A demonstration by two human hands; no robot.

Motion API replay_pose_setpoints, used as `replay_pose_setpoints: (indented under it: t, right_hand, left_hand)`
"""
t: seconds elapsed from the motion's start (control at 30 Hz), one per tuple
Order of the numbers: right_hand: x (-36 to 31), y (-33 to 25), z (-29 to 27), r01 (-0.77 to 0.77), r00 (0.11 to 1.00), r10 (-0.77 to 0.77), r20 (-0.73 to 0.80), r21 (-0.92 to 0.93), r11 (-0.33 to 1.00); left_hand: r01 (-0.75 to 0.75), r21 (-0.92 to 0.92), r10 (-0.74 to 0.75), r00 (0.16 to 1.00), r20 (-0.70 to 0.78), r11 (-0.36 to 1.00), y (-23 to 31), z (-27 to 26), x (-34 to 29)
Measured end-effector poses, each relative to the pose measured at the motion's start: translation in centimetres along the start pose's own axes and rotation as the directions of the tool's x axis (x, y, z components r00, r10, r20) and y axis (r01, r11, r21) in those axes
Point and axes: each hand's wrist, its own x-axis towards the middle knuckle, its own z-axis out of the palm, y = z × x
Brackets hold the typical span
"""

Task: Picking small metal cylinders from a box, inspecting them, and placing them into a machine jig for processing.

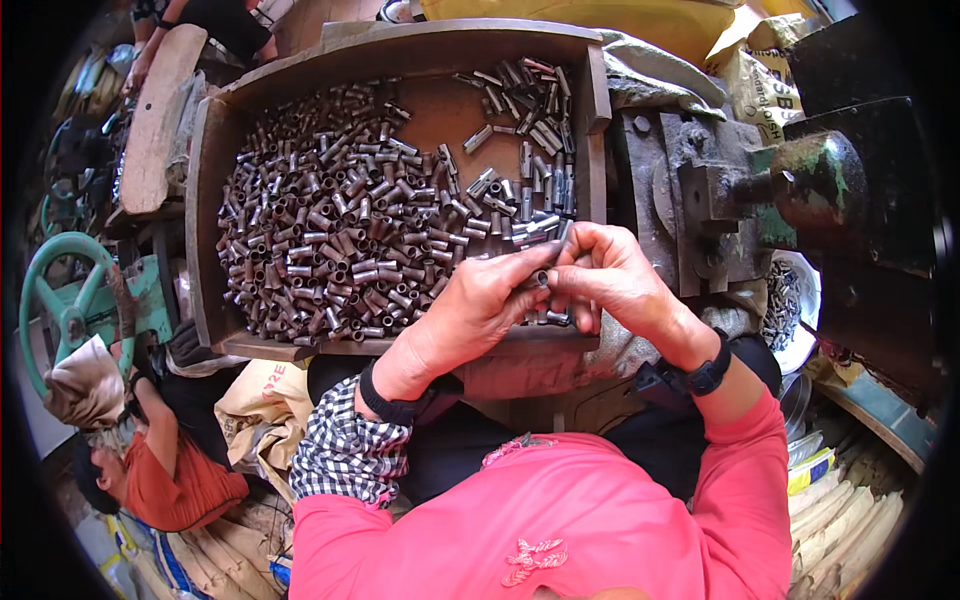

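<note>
Head view: the left hand (465,305) and right hand (635,285) meet, fingers pinching a small metal tube (541,278) above the near side of a wooden box (597,85) holding many loose tubes (340,220).

The wooden tray (432,122) gives room upper-middle, between metal tubes (335,235); a machine (712,195) blocks the right.

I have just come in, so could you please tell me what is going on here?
A person in a pink top has both hands together over the near right part of a wooden tray. The left hand holds a small metal tube, and the right hand is close against it; their grip is partly hidden. Many short metal tubes lie heaped in the tray's left and middle, with a smaller group toward its right.
</note>
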Motion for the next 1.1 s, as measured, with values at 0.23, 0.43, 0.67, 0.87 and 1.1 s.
replay_pose_setpoints:
  t: [0.23, 0.43, 0.67, 0.87, 1.1]
  right_hand:
    - [1.5, -1.1, -0.4, 0.206, 0.6, -0.8, -0.006, -0.965, 0.161]
    - [2.8, 0.9, 0.5, 0.076, 0.735, -0.611, 0.295, -0.93, -0.358]
    - [2.2, 0.8, 0.1, 0.186, 0.688, -0.68, 0.252, -0.968, -0.171]
    - [1.4, 0.5, 0.1, 0.35, 0.673, -0.734, 0.095, -0.915, 0.202]
    - [0.8, -0.3, 0.0, 0.404, 0.692, -0.719, 0.06, -0.858, 0.317]
  left_hand:
    - [0.371, -0.853, -0.561, 0.82, 0.115, 0.367, -1.1, -1.5, 0.1]
    - [0.319, -0.854, -0.619, 0.785, -0.005, 0.412, -1.7, -1.3, 0.1]
    - [0.031, 0.523, -0.044, 0.999, 0.012, 0.852, -1.6, -0.3, -0.3]
    - [0.045, 0.742, -0.133, 0.989, 0.06, 0.669, -1.8, 0.1, -0.2]
    - [-0.076, 0.804, -0.095, 0.982, 0.163, 0.59, -1.5, 0.8, -0.1]
